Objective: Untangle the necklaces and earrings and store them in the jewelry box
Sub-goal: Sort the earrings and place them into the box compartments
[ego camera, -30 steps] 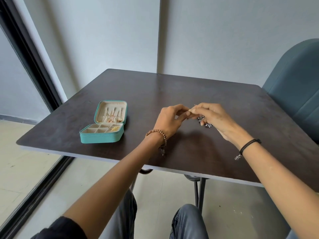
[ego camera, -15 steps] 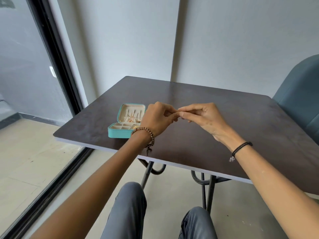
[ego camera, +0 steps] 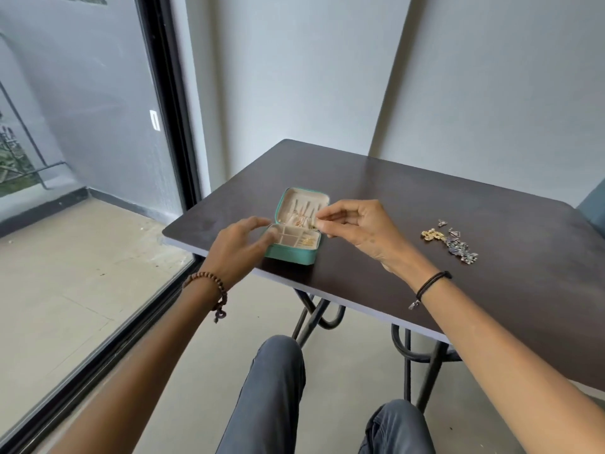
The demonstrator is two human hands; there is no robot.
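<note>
Your right hand (ego camera: 357,229) pinched a small piece (ego camera: 318,218), too fine to identify, over the open teal jewelry box (ego camera: 291,253) near the table's (ego camera: 425,198) edge, your left hand (ego camera: 240,247) loosely spread at its side, where a nudge could push the light box floorward.

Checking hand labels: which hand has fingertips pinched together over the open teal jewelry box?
The right hand, wearing a black cord bracelet; the left hand, in a brown bead bracelet, is spread open.
</note>
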